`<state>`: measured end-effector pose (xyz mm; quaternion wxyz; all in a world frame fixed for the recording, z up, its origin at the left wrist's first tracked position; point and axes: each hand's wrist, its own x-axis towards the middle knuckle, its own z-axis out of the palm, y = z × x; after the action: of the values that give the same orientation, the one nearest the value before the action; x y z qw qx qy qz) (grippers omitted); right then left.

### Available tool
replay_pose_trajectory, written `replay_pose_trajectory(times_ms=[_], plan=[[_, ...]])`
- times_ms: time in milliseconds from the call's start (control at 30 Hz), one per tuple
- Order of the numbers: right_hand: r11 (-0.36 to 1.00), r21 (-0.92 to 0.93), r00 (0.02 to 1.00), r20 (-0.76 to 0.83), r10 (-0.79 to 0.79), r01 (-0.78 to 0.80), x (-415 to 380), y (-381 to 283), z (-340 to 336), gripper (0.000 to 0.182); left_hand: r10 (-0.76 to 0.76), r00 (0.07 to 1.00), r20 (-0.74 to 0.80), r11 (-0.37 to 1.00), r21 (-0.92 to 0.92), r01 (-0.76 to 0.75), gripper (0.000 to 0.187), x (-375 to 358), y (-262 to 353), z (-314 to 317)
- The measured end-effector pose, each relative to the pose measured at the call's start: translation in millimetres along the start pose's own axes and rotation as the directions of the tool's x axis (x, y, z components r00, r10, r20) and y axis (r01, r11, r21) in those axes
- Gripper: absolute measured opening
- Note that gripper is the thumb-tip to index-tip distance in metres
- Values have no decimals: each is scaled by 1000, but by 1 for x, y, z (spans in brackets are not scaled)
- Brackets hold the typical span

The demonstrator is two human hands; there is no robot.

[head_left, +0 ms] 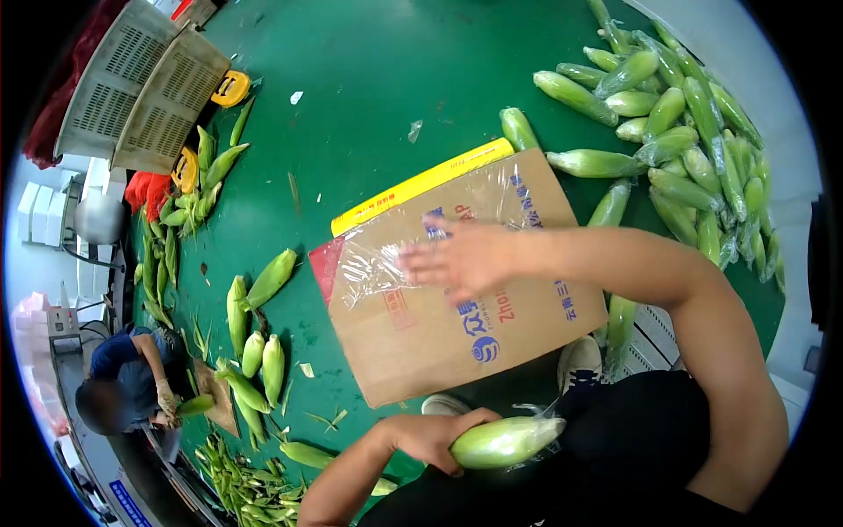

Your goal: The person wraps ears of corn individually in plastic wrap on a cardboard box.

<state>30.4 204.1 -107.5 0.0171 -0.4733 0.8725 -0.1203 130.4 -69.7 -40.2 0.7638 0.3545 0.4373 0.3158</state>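
Note:
My left hand [432, 439] is wrapped round an ear of green corn [505, 442], which has clear plastic film about its tip. Slightly blurred, my right hand [465, 256] lies over the cardboard box [386, 360] with its fingers apart. Clear film [373, 266] covers part of the cardboard under and around that hand; whether the fingers touch it I cannot tell. Along the cardboard's far edge lies a long yellow box [421, 186].
Film-wrapped corn [667, 114] is piled at the right of the green table [351, 79]. Loose ears [272, 277] and husks [246, 487] lie on the left. Crates [167, 97] stand at the upper left. A gloved co-worker [132, 360] holds corn at the lower left.

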Motion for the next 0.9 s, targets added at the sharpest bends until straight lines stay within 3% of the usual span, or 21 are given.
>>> replay_pose_trajectory(times_ms=[100, 133, 167, 200, 267, 300, 333, 400, 467, 500, 533, 567, 600, 633, 667, 733, 767, 800, 833, 867, 900], plan=[[982, 145, 992, 24, -123, 118, -15, -47, 9, 65, 43, 985, -169, 999, 15, -41, 107, -19, -6, 6], [794, 604, 996, 88, 9, -61, -28, -58, 10, 69, 80, 965, -250, 997, 26, -76, 108, -28, -9, 10], [387, 893, 974, 212, 81, -227, -44, -70, 1, 73, 29, 950, -310, 997, 73, -7, 111, -40, 8, 2], [-121, 928, 930, 362, 70, -352, -50, -81, -14, 78, 139, 902, -409, 980, 190, -65, 109, -49, 15, -3], [260, 936, 966, 256, -40, -237, -49, -102, -44, 85, 51, 874, -482, 935, 331, 128, 109, -61, 37, -21], [51, 961, 959, 273, -71, -270, -46, -115, -33, 91, 10, 868, -496, 913, 358, 194, 107, -64, 50, -25], [151, 838, 839, 539, -73, -524, -45, -117, -40, 88, -34, 858, -513, 888, 379, 261, 105, -69, 61, -24], [29, 879, 876, 472, 101, -477, -58, -124, -36, 86, -178, 741, -647, 856, 270, 441, 80, -94, 80, -29], [-50, 896, 877, 442, 190, -441, -66, -123, -45, 91, 215, 476, -853, 883, 378, 279, 60, -106, 50, -28], [-96, 900, 870, 435, 232, -425, -64, -125, -49, 94, 213, 111, -971, 977, 208, -58, 51, -86, 23, -29], [-83, 917, 881, 399, 255, -391, -58, -132, -51, 98, 46, -243, -969, 893, 149, -424, 42, -51, 5, -28], [-68, 934, 890, 354, 287, -350, -47, -139, -51, 101, -143, -374, -916, 478, 267, -837, 35, -27, 33, -32], [-48, 950, 894, 306, 327, -307, -36, -143, -54, 105, -163, -251, -954, 349, 182, -919, 42, -25, 43, -27], [0, 911, 872, 394, 291, -411, -27, -146, -62, 117, -105, -215, -971, 312, 173, -934, 43, -16, 33, -28], [-131, 912, 850, 410, 331, -389, -25, -149, -59, 117, -49, -180, -982, 267, 161, -950, 44, -5, 23, -29], [-371, 875, 793, 454, 406, -311, -33, -156, -47, 119, -2, -182, -983, 369, 169, -914, 55, 8, 23, -32], [-282, 937, 750, 338, 569, -209, -49, -145, -40, 110, 79, -374, -924, 561, 351, -750, 50, -16, -12, -43], [-159, 978, 676, 208, 707, -134, -65, -134, -32, 102, 160, -556, -816, 744, 470, -475, 47, -40, -46, -53], [-275, 961, 515, 220, 829, 31, -85, -115, -35, 80, 229, -703, -673, 855, 484, -185, 46, -65, -80, -65], [-309, 919, 325, 223, 919, 244, -106, -95, -39, 60, 37, -819, -573, 935, 309, -174, 29, -105, -124, -78], [-251, 867, 129, 216, 968, 431, -126, -76, -42, 43, -7, -883, -469, 948, 278, -155, 22, -137, -187, -95]])
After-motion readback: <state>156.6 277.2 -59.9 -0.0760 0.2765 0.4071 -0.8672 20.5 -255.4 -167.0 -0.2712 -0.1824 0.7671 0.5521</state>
